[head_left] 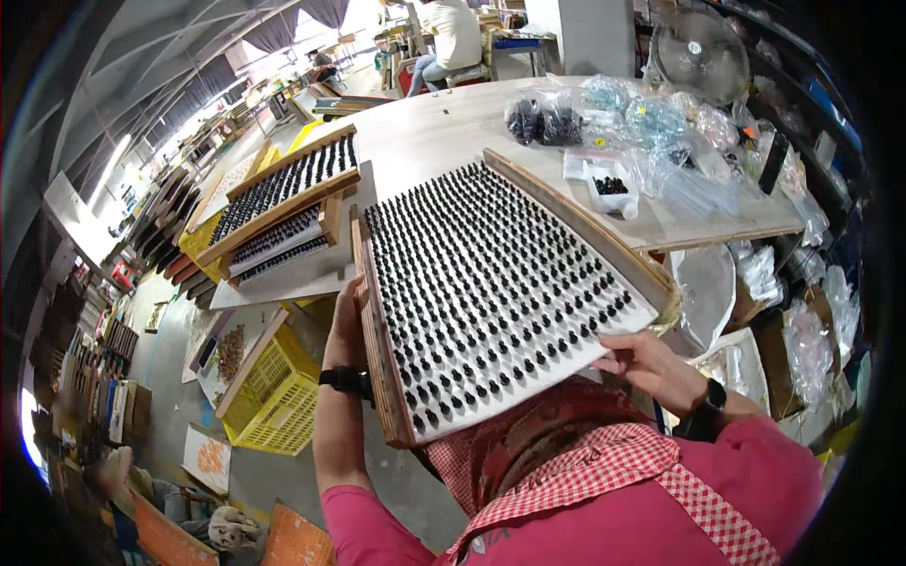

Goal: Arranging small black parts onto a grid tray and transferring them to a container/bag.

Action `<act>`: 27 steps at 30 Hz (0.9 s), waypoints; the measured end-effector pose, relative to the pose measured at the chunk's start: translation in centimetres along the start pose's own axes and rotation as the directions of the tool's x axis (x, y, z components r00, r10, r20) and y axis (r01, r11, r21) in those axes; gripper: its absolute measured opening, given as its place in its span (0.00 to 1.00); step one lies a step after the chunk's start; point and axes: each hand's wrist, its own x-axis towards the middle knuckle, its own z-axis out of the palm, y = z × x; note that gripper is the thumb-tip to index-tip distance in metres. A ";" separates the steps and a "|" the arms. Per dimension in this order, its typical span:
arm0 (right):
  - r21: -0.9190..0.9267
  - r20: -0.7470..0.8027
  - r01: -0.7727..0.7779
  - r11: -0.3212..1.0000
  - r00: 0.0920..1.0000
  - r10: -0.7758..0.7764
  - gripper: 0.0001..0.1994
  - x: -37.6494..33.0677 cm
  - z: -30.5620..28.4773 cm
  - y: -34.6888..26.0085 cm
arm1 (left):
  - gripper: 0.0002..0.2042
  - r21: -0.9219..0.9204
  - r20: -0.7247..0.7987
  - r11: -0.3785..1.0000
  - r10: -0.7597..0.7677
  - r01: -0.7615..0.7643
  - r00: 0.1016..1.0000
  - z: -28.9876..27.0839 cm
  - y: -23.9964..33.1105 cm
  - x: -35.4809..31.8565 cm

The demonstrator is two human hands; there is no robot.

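Observation:
I hold a wooden-framed white tray (381, 349) studded with rows of several small black pieces, tilted above the table's near edge. My left hand (345, 316) grips the tray's left wooden rail, mostly hidden behind it, with a black watch on the wrist. At the tray's lower right corner my right hand (651, 363) pinches the white board, fingers curled on its edge. A red checked apron and pink sleeves fill the lower frame.
Stacked similar trays (283, 193) lie at the left of the pale wooden table (429, 132). Clear bags of small parts (651, 127) and a small white tub (609, 189) sit at the right. A yellow crate (278, 396) stands on the floor. A seated person (453, 38) works far behind.

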 end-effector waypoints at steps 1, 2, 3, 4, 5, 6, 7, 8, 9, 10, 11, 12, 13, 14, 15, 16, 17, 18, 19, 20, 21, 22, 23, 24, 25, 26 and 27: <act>0.041 0.028 -0.039 0.998 0.999 0.038 0.16 1.6 0.5 0.6 | 0.14 0.102 0.107 0.962 0.244 -0.254 0.964 -0.4 -0.8 -0.5; 0.105 0.106 -0.059 0.993 0.993 0.048 0.17 3.2 1.1 1.4 | 0.19 0.106 0.123 0.960 0.245 -0.258 0.962 -6.5 -2.0 -1.0; 0.124 0.081 -0.040 0.991 0.996 0.030 0.17 5.3 0.4 2.4 | 0.19 0.122 0.151 0.968 0.202 -0.221 0.968 -4.7 -1.2 -1.3; 0.178 0.067 -0.034 0.983 0.997 0.022 0.17 7.1 0.0 2.9 | 0.23 -0.058 0.120 0.997 0.065 -0.059 0.991 -2.9 -0.3 -2.2; 0.235 0.063 -0.041 0.971 0.998 0.027 0.17 8.5 -0.2 3.4 | 0.26 -0.228 0.087 0.968 -0.086 0.103 0.993 -0.4 0.8 -4.3; 0.237 0.043 -0.041 0.971 0.999 0.031 0.16 10.4 -0.8 4.0 | 0.23 -0.207 -0.087 0.974 -0.117 0.097 0.989 1.1 0.9 -6.1; 0.225 0.048 -0.056 0.973 0.998 0.047 0.16 11.9 -0.7 4.6 | 0.27 -0.188 -0.076 0.980 -0.076 0.061 0.994 -1.6 -1.4 -7.5; 0.239 0.034 -0.047 0.970 0.999 0.041 0.14 13.0 -0.5 4.9 | 0.29 -0.148 -0.147 0.986 -0.098 0.077 0.984 -1.1 -2.3 -8.9; 0.245 0.035 -0.042 0.969 0.999 0.034 0.13 14.2 0.3 4.9 | 0.31 -0.106 -0.226 0.991 -0.102 0.079 0.969 0.1 -2.8 -10.1; 0.222 0.003 -0.034 0.974 0.999 0.034 0.13 15.5 0.5 4.9 | 0.31 -0.094 -0.225 0.990 -0.126 0.107 0.966 1.1 -3.4 -10.0; 0.247 -0.011 -0.045 0.968 0.999 0.049 0.12 16.8 0.8 5.0 | 0.29 -0.100 -0.254 0.986 -0.155 0.134 0.955 2.3 -4.1 -10.3; 0.255 -0.007 -0.042 0.966 0.999 0.045 0.12 17.7 1.1 5.0 | 0.28 -0.114 -0.291 0.982 -0.179 0.152 0.940 3.3 -4.8 -10.7; 0.261 -0.006 -0.036 0.965 0.999 0.038 0.12 18.3 1.3 5.0 | 0.28 -0.114 -0.298 0.981 -0.186 0.159 0.936 4.1 -5.4 -10.4; 0.262 -0.019 0.011 0.965 1.000 -0.007 0.14 18.5 1.9 4.9 | 0.26 -0.006 -0.390 0.999 -0.052 0.054 0.919 4.9 -6.3 -9.3; 0.245 -0.043 -0.009 0.969 0.999 0.020 0.14 18.5 2.4 4.5 | 0.25 0.112 -0.466 0.993 0.089 -0.041 0.880 5.2 -6.9 -8.4; 0.254 -0.046 0.003 0.967 0.999 0.009 0.14 18.2 2.9 4.3 | 0.24 0.085 -0.512 0.995 0.087 -0.050 0.855 3.9 -8.0 -7.0; 0.267 -0.059 0.026 0.963 0.998 -0.011 0.14 18.0 3.0 3.8 | 0.24 0.079 -0.508 0.996 0.080 -0.046 0.858 4.2 -7.9 -5.9; 0.263 -0.070 0.031 0.964 0.997 -0.013 0.14 18.7 2.6 3.8 | 0.24 0.084 -0.532 0.995 0.088 -0.051 0.842 4.8 -7.7 -4.8; 0.264 -0.026 0.054 0.963 0.998 -0.049 0.14 19.8 1.9 4.1 | 0.25 0.090 -0.554 0.994 0.096 -0.055 0.827 5.2 -7.7 -4.0; 0.262 0.023 0.072 0.962 0.996 -0.081 0.14 20.5 1.5 4.1 | 0.26 0.165 -0.503 0.985 0.120 -0.041 0.856 4.0 -8.1 -3.2; 0.254 0.014 0.065 0.965 0.997 -0.071 0.14 19.9 1.6 3.7 | 0.26 0.145 -0.549 0.989 0.097 -0.020 0.830 4.1 -8.0 -2.8; 0.219 0.104 -0.008 0.976 0.994 -0.015 0.14 19.1 1.5 3.3 | 0.26 0.169 -0.578 0.985 0.082 0.020 0.812 4.0 -7.8 -2.1; 0.176 0.199 -0.088 0.980 0.978 0.052 0.14 18.1 2.1 3.0 | 0.26 0.192 -0.614 0.980 0.072 0.060 0.786 3.5 -7.9 -1.8; 0.012 0.212 -0.126 0.992 0.970 0.121 0.16 16.4 2.6 2.5 | 0.27 0.168 -0.605 0.983 0.042 0.075 0.795 4.9 -7.1 -1.7; 0.008 0.202 -0.140 0.990 0.970 0.136 0.16 15.6 2.4 3.4 | 0.28 0.217 -0.592 0.970 0.043 0.107 0.805 3.2 -8.1 -1.0; -0.251 0.261 0.184 0.950 0.958 -0.117 0.16 15.1 2.0 3.9 | 0.27 0.274 -0.603 0.954 0.069 0.125 0.795 3.6 -8.0 -0.3; -0.460 0.397 0.483 0.745 0.862 -0.315 0.16 14.6 1.5 4.1 | 0.27 0.324 -0.623 0.936 0.100 0.140 0.775 4.2 -8.1 0.0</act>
